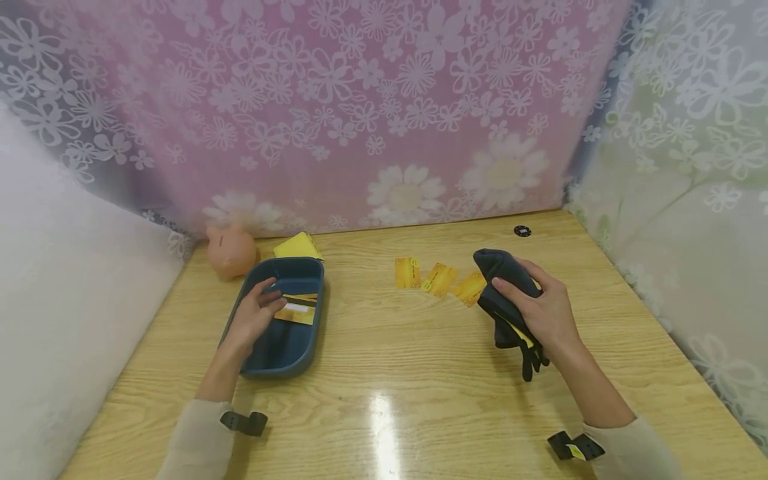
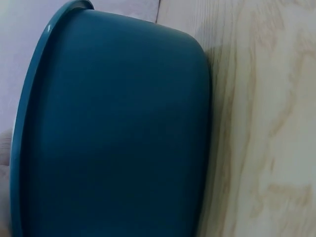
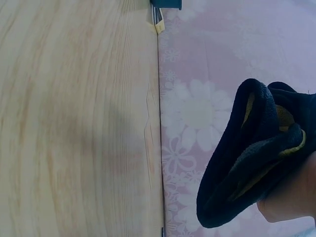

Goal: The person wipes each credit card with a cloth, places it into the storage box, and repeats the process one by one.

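My left hand (image 1: 255,319) reaches over a dark blue plastic bin (image 1: 313,347), its fingers spread loosely above yellow-gold cards (image 1: 303,315) lying inside. The fingertips are close to the cards; whether they touch cannot be seen. In the left wrist view the bin's outer wall (image 2: 113,123) hides nearly all of that hand. My right hand (image 1: 549,310) grips a folded dark cloth bundle (image 1: 510,280) above the table, thumb on the near side. Yellow shows between its folds, and dark ends dangle below. The right wrist view shows its layered, yellow-edged folds (image 3: 247,158).
Three orange-yellow cards, including a middle card (image 1: 440,279), lie in a row on the wooden table (image 1: 384,360). Behind the bin are a piggy bank (image 1: 232,251) and a yellow folded item (image 1: 298,246). A black round chip (image 1: 523,231) lies back right. Floral curtains (image 1: 360,120) enclose the table.
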{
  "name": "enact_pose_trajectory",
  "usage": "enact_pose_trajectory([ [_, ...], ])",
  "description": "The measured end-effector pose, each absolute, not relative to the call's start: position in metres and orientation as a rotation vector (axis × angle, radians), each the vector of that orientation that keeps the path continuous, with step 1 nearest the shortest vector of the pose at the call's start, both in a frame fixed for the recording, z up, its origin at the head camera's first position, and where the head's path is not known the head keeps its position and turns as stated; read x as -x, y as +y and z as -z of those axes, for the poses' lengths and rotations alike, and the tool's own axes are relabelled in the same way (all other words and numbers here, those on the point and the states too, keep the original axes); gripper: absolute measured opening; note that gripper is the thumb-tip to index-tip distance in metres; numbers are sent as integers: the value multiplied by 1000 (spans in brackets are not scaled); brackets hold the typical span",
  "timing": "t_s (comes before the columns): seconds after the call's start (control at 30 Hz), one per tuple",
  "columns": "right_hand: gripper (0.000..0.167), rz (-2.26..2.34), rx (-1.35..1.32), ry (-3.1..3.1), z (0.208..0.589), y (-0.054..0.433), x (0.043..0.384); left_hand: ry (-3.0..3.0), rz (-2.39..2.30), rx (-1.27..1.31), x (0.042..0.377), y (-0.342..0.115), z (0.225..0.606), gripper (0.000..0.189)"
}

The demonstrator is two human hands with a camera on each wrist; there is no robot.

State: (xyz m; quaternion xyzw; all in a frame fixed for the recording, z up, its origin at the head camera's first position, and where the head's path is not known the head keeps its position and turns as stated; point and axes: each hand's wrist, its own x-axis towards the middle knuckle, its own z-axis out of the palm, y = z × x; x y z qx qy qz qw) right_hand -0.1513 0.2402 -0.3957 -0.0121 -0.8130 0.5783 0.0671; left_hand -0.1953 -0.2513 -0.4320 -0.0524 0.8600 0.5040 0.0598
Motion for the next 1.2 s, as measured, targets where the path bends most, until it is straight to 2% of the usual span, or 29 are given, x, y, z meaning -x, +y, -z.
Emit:
enact_pose_trajectory([
  [0.4,71,-1737,66,-2464,394,242,148,2578,-1610,53,201,-225,413,66],
  [0.8,69,-1779,68,-2417,392,241,147,2538,-1707,-242,220,-131,378,55],
  [1.0,65,-1813,51,-2383,391,242,146,2501,-1672,-351,245,-80,396,49],
  [1.2,64,-1838,54,-2369,391,243,144,2541,-1566,-455,272,-48,426,45],
])
